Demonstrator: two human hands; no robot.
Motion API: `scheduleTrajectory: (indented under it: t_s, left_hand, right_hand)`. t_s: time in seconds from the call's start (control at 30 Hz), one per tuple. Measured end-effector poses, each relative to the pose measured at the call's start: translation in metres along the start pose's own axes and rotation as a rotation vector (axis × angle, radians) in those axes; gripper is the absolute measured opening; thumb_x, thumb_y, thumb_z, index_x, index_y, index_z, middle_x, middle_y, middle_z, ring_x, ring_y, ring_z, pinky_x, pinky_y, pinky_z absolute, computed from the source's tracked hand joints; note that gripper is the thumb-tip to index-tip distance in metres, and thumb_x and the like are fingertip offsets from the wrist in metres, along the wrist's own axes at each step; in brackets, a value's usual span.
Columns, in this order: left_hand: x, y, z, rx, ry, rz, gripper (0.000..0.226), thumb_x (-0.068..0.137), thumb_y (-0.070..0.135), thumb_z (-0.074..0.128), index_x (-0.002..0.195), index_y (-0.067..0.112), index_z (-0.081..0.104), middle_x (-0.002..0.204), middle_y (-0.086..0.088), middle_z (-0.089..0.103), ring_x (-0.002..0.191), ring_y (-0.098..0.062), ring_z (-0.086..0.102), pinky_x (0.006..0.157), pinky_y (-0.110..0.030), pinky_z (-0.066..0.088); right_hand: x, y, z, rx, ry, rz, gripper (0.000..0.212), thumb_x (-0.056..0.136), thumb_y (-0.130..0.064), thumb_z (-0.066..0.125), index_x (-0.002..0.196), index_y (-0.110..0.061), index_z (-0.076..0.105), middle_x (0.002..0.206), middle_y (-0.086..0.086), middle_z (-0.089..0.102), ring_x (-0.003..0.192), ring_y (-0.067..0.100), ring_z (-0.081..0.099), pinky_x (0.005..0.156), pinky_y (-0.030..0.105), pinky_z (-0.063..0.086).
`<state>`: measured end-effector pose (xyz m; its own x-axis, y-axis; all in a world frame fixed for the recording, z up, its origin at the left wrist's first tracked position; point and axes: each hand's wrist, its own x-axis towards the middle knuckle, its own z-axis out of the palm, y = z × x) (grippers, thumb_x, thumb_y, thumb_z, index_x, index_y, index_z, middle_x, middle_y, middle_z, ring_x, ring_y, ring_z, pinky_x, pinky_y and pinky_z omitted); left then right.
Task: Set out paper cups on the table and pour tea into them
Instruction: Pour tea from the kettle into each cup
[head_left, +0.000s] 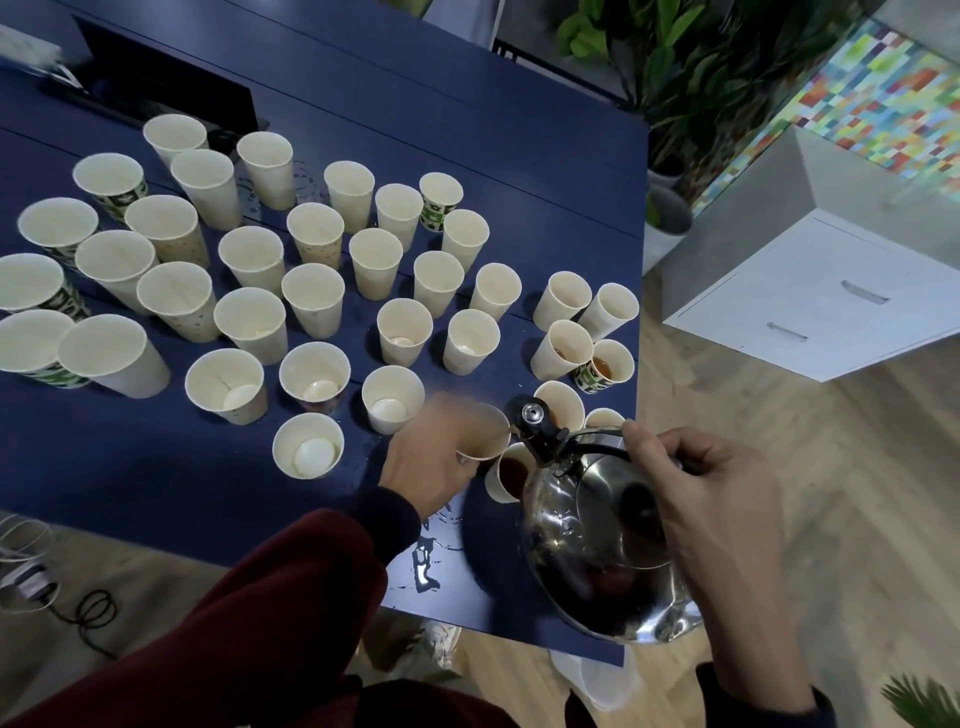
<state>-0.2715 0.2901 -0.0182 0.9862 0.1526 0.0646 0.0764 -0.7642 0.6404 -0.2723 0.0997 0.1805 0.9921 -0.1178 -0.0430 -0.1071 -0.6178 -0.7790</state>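
right hand (717, 499) is clenched round the handle of the steel kettle (597, 545), which hangs tilted under the grip w/ the spout pointing away and left, over the near right corner of the blue table (467, 130). left hand (431, 462) is wrapped round a paper cup (488, 436), bit blurry, just left of the spout. right below the spout, btw both hands, sits a full cup (511, 473) w/ dark tea in it. a few more filled cups (613, 366) just past the spout twd the table edge. left of and beyond the left hand it's all empty cups (307, 452), loads of em, upright. spilled puddle (426, 566) next to the left wrist
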Motion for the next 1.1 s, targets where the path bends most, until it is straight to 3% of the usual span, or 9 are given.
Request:
scheduleTrajectory:
  t_s: [0.1,0.27,0.6,0.73,0.8,0.93,1.0,1.1]
  left_hand:
    - [0.002,0.001,-0.002,0.017,-0.005,-0.006,0.059,0.072,0.026,0.078,0.126,0.021,0.054,0.116,0.0,0.055,0.097,-0.024,0.061,0.07,-0.034,0.052]
    - [0.003,0.0,-0.005,0.038,-0.008,-0.013,0.058,0.072,0.027,0.078,0.124,0.022,0.053,0.114,0.001,0.055,0.093,-0.025,0.062,0.066,-0.037,0.053]
    - [0.005,-0.004,-0.014,0.06,-0.064,0.01,0.057,0.074,0.028,0.077,0.126,0.02,0.053,0.116,0.0,0.053,0.096,-0.026,0.062,0.067,-0.035,0.049]
    - [0.008,-0.001,-0.027,0.051,-0.113,0.072,0.069,0.074,0.036,0.076,0.135,0.019,0.048,0.125,-0.001,0.049,0.103,-0.025,0.06,0.07,-0.029,0.041]
    - [0.012,-0.001,-0.036,0.03,-0.118,0.093,0.072,0.075,0.042,0.075,0.137,0.019,0.046,0.126,-0.001,0.048,0.102,-0.024,0.059,0.072,-0.031,0.045]
    - [0.03,-0.005,-0.049,-0.015,-0.056,0.056,0.055,0.083,0.036,0.066,0.131,0.017,0.049,0.118,-0.003,0.048,0.096,-0.027,0.059,0.075,-0.041,0.05]
    - [0.044,-0.006,-0.055,0.012,-0.028,0.02,0.045,0.085,0.03,0.064,0.126,0.015,0.052,0.118,-0.004,0.048,0.096,-0.028,0.059,0.071,-0.035,0.044]
    - [0.067,-0.008,-0.062,0.04,-0.013,-0.015,0.046,0.085,0.024,0.066,0.127,0.014,0.053,0.124,-0.007,0.049,0.104,-0.033,0.058,0.073,-0.041,0.048]
  right_hand:
    - [0.0,-0.002,0.001,-0.008,0.001,-0.005,0.04,0.086,-0.031,0.077,0.056,-0.009,0.062,0.047,0.0,0.043,0.045,0.006,0.037,0.045,0.019,0.03]
    - [-0.001,-0.008,0.005,-0.042,-0.004,-0.024,0.039,0.087,-0.03,0.076,0.057,-0.008,0.064,0.055,0.013,0.05,0.046,0.007,0.037,0.046,0.019,0.032]
    - [-0.001,-0.014,0.016,-0.026,0.035,-0.004,0.039,0.087,-0.034,0.077,0.056,-0.015,0.064,0.047,0.0,0.048,0.047,0.007,0.041,0.052,0.029,0.036]
    - [-0.003,-0.02,0.017,0.051,0.068,0.032,0.037,0.087,-0.035,0.076,0.061,-0.01,0.066,0.052,0.013,0.048,0.051,0.014,0.042,0.058,0.034,0.038]
    - [-0.003,-0.021,0.017,0.094,0.1,0.057,0.039,0.087,-0.035,0.076,0.063,-0.006,0.066,0.052,0.012,0.047,0.052,0.017,0.042,0.058,0.035,0.038]
    - [-0.002,-0.026,0.016,0.165,0.159,0.07,0.034,0.091,-0.028,0.071,0.07,-0.001,0.069,0.048,-0.001,0.047,0.046,0.008,0.041,0.047,0.021,0.037]
    - [0.001,-0.031,0.013,0.195,0.169,0.066,0.032,0.092,-0.024,0.069,0.075,0.002,0.071,0.054,0.007,0.049,0.045,0.007,0.038,0.04,0.015,0.032]
    - [0.01,-0.036,0.012,0.202,0.159,0.036,0.033,0.092,-0.026,0.068,0.074,0.001,0.069,0.057,0.012,0.048,0.048,0.011,0.04,0.04,0.017,0.033]
